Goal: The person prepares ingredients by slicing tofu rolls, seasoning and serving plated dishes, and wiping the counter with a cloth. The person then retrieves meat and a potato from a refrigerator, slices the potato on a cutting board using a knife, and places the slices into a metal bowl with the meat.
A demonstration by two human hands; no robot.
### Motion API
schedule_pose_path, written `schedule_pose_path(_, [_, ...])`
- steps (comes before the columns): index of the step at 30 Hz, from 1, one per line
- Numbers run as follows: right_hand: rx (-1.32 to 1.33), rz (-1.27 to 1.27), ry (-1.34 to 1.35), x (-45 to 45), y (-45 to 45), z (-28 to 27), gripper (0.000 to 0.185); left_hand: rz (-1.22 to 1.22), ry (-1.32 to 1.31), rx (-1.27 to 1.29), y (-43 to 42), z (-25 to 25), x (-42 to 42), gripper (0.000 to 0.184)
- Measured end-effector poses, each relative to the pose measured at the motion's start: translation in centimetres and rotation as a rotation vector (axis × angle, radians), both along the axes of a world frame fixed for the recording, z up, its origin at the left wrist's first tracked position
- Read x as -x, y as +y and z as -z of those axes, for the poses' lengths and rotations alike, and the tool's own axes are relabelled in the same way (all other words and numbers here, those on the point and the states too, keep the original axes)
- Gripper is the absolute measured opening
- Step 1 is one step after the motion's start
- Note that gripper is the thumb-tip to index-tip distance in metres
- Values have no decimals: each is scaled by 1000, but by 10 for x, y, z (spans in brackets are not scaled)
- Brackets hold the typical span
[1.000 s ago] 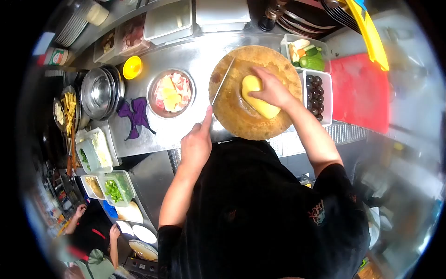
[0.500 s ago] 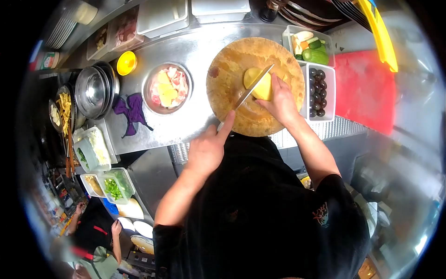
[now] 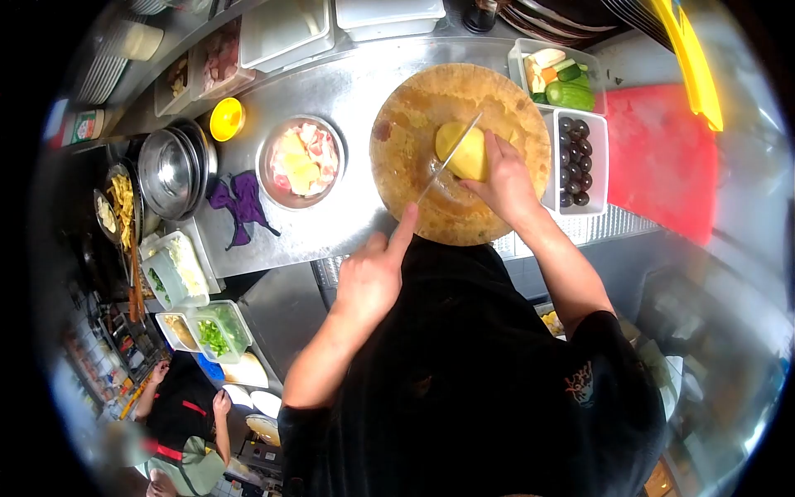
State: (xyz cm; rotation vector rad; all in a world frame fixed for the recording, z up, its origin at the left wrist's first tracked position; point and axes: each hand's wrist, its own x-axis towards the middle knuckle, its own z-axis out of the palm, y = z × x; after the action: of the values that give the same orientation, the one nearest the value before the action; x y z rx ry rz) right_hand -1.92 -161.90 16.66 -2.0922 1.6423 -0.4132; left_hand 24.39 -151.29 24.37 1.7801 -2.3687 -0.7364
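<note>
A large yellow piece that looks like a peeled potato (image 3: 460, 149) lies on the round wooden chopping board (image 3: 406, 124). My right hand (image 3: 504, 180) holds it from the right side, thumb near and fingers over its far edge. In my left hand (image 3: 374, 272) is a knife (image 3: 447, 159), the index finger stretched along the top of its handle. The blade runs diagonally across the potato, almost edge-on to me; how deep it sits in the flesh I cannot tell. Most of the knife handle is hidden inside my fist.
Left of the board stand a metal bowl of raw meat (image 3: 301, 161), a purple cloth (image 3: 243, 207) and a yellow cup (image 3: 227, 119). To the right are a tub of dark round items (image 3: 603, 166), a vegetable container (image 3: 598, 76) and a red board (image 3: 662, 166). A co-worker (image 3: 182, 406) stands lower left.
The knife blade has turned and now looks thinner, more edge-on. My right hand stays on the potato. The whole view has shifted slightly, with the surroundings a little further right.
</note>
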Motion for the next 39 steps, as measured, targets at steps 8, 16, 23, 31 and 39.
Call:
schedule_pose_path(8, [51, -12, 7, 2, 1, 10, 97, 37, -11, -82, -16, 7, 5, 90])
schedule_pose_path(16, [106, -35, -41, 4, 8, 10, 103, 55, -75, -276, -68, 38, 28, 87])
schedule_pose_path(23, [-150, 101, -4, 4, 9, -9, 104, -112, 220, 28, -26, 20, -2, 76])
schedule_pose_path(31, [-1038, 308, -1054, -41, -23, -53, 77, -696, 206, 116, 46, 22, -91, 70])
schedule_pose_path(39, [-1011, 121, -953, -238, -205, -20, 76, -981, 340, 135, 87, 33, -108, 73])
